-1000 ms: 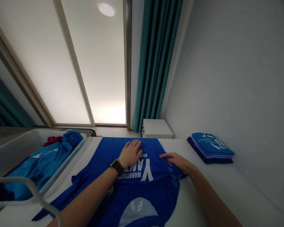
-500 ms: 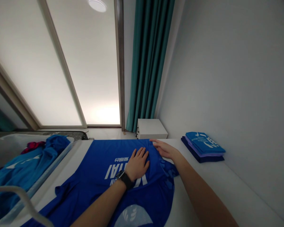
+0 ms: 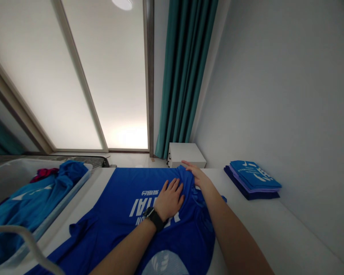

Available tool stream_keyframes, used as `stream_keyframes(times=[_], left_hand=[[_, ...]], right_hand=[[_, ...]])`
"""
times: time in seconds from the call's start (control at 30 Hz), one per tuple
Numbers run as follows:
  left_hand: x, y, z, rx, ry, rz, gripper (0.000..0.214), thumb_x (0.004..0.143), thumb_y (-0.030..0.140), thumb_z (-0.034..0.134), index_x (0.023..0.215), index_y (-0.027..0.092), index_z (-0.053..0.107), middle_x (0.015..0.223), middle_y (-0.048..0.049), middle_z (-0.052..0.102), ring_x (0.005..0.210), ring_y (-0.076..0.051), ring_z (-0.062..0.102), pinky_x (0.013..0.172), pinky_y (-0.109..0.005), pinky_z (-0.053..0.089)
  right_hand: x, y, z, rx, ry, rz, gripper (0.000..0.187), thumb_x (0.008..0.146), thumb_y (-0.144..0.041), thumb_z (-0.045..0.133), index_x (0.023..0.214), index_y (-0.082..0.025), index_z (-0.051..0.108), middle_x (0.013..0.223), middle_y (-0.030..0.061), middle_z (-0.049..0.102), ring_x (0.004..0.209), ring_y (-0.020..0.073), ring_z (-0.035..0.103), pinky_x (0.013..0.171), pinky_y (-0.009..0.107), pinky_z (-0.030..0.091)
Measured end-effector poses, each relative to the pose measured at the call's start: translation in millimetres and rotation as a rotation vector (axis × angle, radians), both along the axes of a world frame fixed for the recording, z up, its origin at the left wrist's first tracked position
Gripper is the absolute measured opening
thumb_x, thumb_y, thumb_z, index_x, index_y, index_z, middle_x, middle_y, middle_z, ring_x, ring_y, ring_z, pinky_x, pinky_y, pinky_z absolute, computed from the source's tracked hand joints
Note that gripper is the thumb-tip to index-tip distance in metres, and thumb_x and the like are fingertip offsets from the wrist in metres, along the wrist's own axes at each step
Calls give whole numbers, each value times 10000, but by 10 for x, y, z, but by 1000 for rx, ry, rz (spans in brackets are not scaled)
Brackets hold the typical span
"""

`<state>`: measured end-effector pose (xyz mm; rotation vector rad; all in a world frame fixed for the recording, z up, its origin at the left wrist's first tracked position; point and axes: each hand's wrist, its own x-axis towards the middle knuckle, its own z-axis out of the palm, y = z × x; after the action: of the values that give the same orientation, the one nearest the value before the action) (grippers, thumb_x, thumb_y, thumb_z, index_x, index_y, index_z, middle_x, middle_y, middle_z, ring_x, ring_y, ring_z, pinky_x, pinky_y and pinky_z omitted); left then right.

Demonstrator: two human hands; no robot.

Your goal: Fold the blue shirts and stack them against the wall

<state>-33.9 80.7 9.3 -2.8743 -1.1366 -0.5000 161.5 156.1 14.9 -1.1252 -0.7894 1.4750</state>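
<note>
A blue T-shirt [image 3: 117, 191] with white lettering lies spread over the white table, its far edge along the table's far side. My left hand [image 3: 169, 198], with a black watch on the wrist, rests flat on the lettering with fingers stretched out. At the shirt's far right corner, my right hand [image 3: 197, 175] grips the cloth, which rises a little there. Its thumb and some fingers are partly hidden by the fabric. Bunched cloth lies below the right wrist, partly behind the forearm.
On the right by the wall sits a stack of folded clothes [image 3: 252, 177]. A white plastic tub [image 3: 60, 210] holding blue and red garments [image 3: 31, 202] stands at left, a pale curved bar [image 3: 31, 244] in front. Beyond the table are a white cabinet [image 3: 186, 152] and green curtain [image 3: 186, 76].
My right hand has closed on the shirt's far right corner and raised the cloth slightly. The left hand stays flat on the shirt. The view has shifted a little.
</note>
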Motion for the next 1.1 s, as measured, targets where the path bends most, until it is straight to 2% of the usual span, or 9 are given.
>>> stream_keyframes(times=[0.1, 0.23, 0.4, 0.6, 0.7, 0.8, 0.9, 1.0, 1.1], left_hand=[[-2, 1, 3, 1, -5, 0, 464, 985, 380, 348, 1391, 188, 468, 1484, -96, 439, 1394, -240, 347, 1149, -476, 275], [-7, 1, 5, -4, -9, 2, 454, 984, 365, 355, 1389, 196, 473, 1480, -90, 445, 1392, -231, 351, 1149, -460, 281], [-6, -1, 8, -14, -12, 4, 462, 980, 375, 362, 1391, 196, 471, 1482, -98, 440, 1393, -242, 349, 1153, -477, 266], [-11, 6, -13, -15, -17, -3, 459, 978, 375, 363, 1393, 209, 467, 1492, -87, 427, 1402, -235, 333, 1156, -464, 267], [-17, 9, -25, -12, -21, 0, 458, 975, 374, 369, 1391, 213, 470, 1494, -86, 425, 1404, -242, 328, 1157, -472, 259], [-19, 10, -28, -13, -18, -1, 457, 973, 378, 372, 1387, 212, 471, 1493, -87, 426, 1403, -239, 328, 1160, -471, 252], [-14, 11, -30, -15, -21, 27, 470, 974, 381, 369, 1397, 195, 453, 1491, -93, 427, 1399, -231, 333, 1163, -457, 247], [-6, 12, -38, -15, -28, 51, 474, 975, 387, 364, 1397, 190, 450, 1492, -97, 425, 1394, -232, 343, 1161, -459, 246], [-5, 13, -42, -14, -33, 51, 467, 975, 390, 361, 1388, 197, 461, 1497, -98, 417, 1398, -232, 337, 1161, -468, 240]], right_hand=[[82, -25, -50, 22, -1, -90, 444, 626, -54, 561, 1031, -219, 636, 836, 12, 723, 683, 153, 671, 628, 270, 544], [223, -79, -95, 57, -38, -236, 314, 618, -68, 606, 899, -199, 648, 823, 26, 715, 695, 141, 654, 621, 237, 519], [267, -116, -132, 71, -90, -325, 349, 663, -107, 570, 991, -214, 618, 747, -19, 670, 685, 110, 625, 628, 201, 492], [280, -178, -54, -78, -171, -155, 313, 818, -265, 560, 1128, -226, 582, 570, -58, 577, 478, 121, 529, 477, 216, 424], [252, -131, 30, -133, -172, -24, 278, 845, -342, 553, 1079, -206, 622, 622, -21, 628, 512, 146, 575, 523, 264, 477], [180, -5, 75, -139, -170, 35, 215, 821, -299, 566, 962, -167, 661, 677, 20, 665, 575, 162, 613, 590, 291, 513], [115, 127, 66, -89, -196, 4, 191, 785, -256, 589, 930, -156, 665, 671, 21, 657, 575, 152, 596, 591, 276, 510], [116, 182, 27, -6, -263, -81, 278, 776, -245, 583, 1032, -157, 649, 701, 17, 652, 606, 144, 588, 607, 261, 507], [183, 136, -16, 71, -380, -161, 375, 784, -227, 543, 1148, -166, 613, 845, 42, 676, 705, 138, 604, 657, 245, 503]])
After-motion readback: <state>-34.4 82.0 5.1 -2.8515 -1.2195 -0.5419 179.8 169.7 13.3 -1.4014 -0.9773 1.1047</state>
